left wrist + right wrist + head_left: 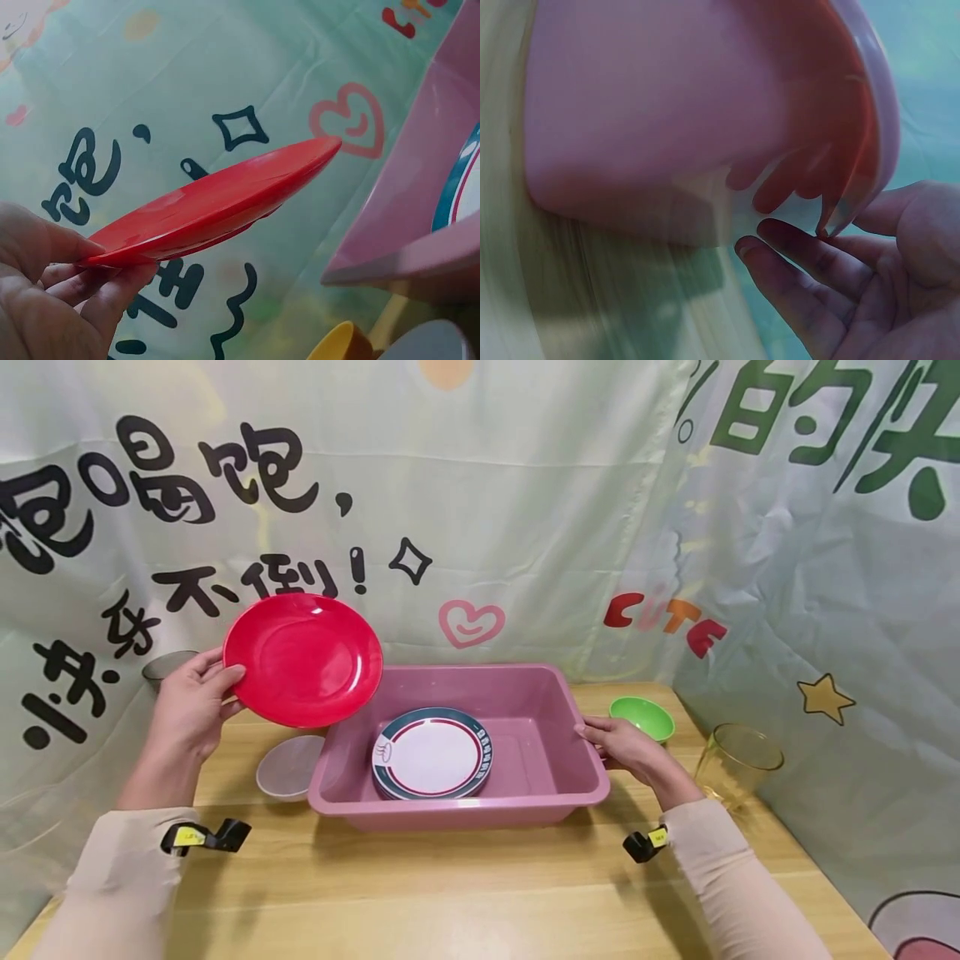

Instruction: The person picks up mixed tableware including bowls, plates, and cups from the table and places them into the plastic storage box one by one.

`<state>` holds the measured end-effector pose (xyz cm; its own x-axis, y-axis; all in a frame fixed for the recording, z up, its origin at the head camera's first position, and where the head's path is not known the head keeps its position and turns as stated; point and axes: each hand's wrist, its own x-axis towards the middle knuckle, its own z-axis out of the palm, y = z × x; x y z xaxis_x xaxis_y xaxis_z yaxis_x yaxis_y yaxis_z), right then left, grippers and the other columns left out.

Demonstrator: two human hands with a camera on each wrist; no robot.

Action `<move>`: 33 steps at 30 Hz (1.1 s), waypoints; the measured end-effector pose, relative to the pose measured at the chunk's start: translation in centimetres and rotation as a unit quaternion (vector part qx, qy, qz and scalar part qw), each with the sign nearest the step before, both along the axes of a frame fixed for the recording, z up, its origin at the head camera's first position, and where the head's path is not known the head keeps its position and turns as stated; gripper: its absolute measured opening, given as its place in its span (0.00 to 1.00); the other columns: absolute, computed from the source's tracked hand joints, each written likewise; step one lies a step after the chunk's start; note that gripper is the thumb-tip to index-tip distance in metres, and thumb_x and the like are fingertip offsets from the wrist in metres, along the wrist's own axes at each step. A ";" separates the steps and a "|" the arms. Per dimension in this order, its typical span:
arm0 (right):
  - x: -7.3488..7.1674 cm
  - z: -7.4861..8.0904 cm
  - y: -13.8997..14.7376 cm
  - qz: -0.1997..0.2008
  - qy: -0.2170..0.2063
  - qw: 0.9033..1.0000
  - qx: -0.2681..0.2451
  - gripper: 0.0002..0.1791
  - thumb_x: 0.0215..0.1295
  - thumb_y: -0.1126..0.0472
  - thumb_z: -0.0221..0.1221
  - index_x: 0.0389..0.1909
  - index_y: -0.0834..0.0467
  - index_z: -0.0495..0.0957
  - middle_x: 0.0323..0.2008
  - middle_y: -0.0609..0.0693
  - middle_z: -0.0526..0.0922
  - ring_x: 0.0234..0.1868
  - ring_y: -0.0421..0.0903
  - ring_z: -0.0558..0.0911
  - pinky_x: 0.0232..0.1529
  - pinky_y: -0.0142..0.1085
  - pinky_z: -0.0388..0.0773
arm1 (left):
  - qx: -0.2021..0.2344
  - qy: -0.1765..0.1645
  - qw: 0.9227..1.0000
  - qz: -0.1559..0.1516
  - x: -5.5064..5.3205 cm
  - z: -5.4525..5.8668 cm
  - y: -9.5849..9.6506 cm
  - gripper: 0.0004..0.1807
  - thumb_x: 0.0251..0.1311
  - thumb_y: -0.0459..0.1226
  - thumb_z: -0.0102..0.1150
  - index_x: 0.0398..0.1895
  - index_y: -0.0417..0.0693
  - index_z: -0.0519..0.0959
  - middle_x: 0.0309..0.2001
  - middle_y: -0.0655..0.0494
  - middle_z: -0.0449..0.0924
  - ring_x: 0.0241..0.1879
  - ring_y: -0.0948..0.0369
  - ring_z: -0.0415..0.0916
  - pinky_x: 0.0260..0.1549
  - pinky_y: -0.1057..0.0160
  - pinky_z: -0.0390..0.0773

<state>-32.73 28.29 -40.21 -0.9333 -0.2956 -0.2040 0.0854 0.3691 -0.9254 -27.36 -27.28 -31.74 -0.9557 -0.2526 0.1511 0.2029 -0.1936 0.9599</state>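
My left hand pinches a round red plate by its left edge, thumb on top and fingers underneath. The plate is held in the air, tilted, at the left end of a pink rectangular basin. Inside the basin, on the left side, lies a small stack of white plates with dark teal rims. My right hand grips the basin's right rim. In the right wrist view the thumb is at the rim and the fingers reach below it.
A translucent white bowl stands left of the basin, and a greyish cup is partly behind my left hand. To the right are a green bowl and an amber glass. Printed cloth hangs behind the wooden table.
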 end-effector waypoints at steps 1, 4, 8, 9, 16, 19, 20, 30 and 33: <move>-0.1 0.1 0.0 0.002 0.002 1.000 0.004 0.31 0.77 0.54 0.49 0.74 0.65 0.56 0.46 0.61 0.83 0.41 0.47 0.85 0.42 0.42 0.83 | -0.005 -0.003 1.000 -0.001 -0.1 0.1 0.2 0.35 0.62 0.36 0.63 0.72 0.43 0.63 0.46 0.61 0.80 0.34 0.66 0.80 0.29 0.70 0.82; -0.2 0.3 -0.1 0.004 0.004 1.000 0.016 0.31 0.76 0.55 0.50 0.73 0.65 0.58 0.45 0.60 0.83 0.40 0.47 0.85 0.42 0.42 0.83 | -0.021 -0.008 1.000 -0.006 -0.3 0.4 0.7 0.34 0.64 0.36 0.62 0.72 0.43 0.63 0.44 0.63 0.81 0.34 0.66 0.79 0.29 0.70 0.82; -0.3 0.8 -0.3 0.012 0.012 0.999 0.043 0.29 0.76 0.56 0.51 0.72 0.65 0.60 0.43 0.58 0.83 0.39 0.46 0.84 0.42 0.42 0.83 | -0.028 -0.007 0.999 -0.021 -0.6 0.6 1.4 0.31 0.65 0.35 0.60 0.70 0.40 0.63 0.40 0.65 0.82 0.32 0.66 0.79 0.27 0.71 0.81; -0.3 1.0 -0.3 0.016 0.017 0.998 0.052 0.29 0.76 0.56 0.51 0.71 0.66 0.61 0.43 0.58 0.83 0.40 0.46 0.84 0.43 0.42 0.83 | -0.028 -0.007 0.999 -0.024 -0.7 0.7 1.6 0.31 0.66 0.35 0.60 0.70 0.39 0.63 0.39 0.65 0.82 0.31 0.66 0.79 0.27 0.71 0.81; -0.4 2.1 -0.9 0.037 0.062 0.987 0.140 0.22 0.76 0.59 0.50 0.60 0.70 0.71 0.39 0.58 0.83 0.39 0.47 0.82 0.41 0.43 0.83 | -0.055 -0.014 0.998 -0.039 -1.1 1.1 2.4 0.34 0.67 0.35 0.58 0.73 0.37 0.59 0.39 0.65 0.81 0.31 0.67 0.81 0.29 0.71 0.82; -0.4 2.7 -1.1 0.037 0.081 0.981 0.175 0.25 0.75 0.57 0.51 0.63 0.71 0.69 0.44 0.63 0.82 0.41 0.52 0.83 0.43 0.45 0.83 | -0.077 -0.017 0.996 -0.037 -1.3 1.2 2.7 0.34 0.68 0.35 0.57 0.73 0.36 0.58 0.37 0.65 0.82 0.29 0.67 0.81 0.29 0.71 0.82; -0.5 3.0 -1.1 0.035 0.090 0.978 0.187 0.27 0.75 0.56 0.51 0.64 0.72 0.67 0.47 0.65 0.81 0.43 0.55 0.83 0.44 0.46 0.83 | -0.081 -0.017 0.996 -0.040 -1.4 1.2 2.7 0.34 0.68 0.35 0.57 0.73 0.35 0.58 0.37 0.65 0.82 0.29 0.67 0.81 0.29 0.71 0.82; -0.6 6.1 -1.6 0.023 0.191 0.944 0.267 0.33 0.75 0.46 0.50 0.67 0.68 0.66 0.57 0.67 0.76 0.51 0.59 0.81 0.51 0.52 0.78 | -0.090 -0.021 0.993 -0.070 -2.6 0.8 4.1 0.31 0.69 0.31 0.53 0.72 0.32 0.57 0.34 0.67 0.83 0.27 0.67 0.80 0.27 0.71 0.82; -1.0 6.7 -2.3 0.026 0.194 0.946 0.259 0.33 0.74 0.45 0.51 0.67 0.66 0.67 0.56 0.64 0.78 0.50 0.56 0.81 0.49 0.49 0.79 | -0.090 -0.026 0.993 -0.078 -2.9 0.7 4.6 0.30 0.69 0.31 0.52 0.72 0.32 0.57 0.34 0.67 0.82 0.27 0.68 0.80 0.27 0.71 0.82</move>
<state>-33.75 26.03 -33.52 -0.9544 -0.2976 0.0217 -0.2549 0.7755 -0.5776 -30.28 -22.72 -31.07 -0.9889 -0.0744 0.1288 0.1323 -0.0437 0.9902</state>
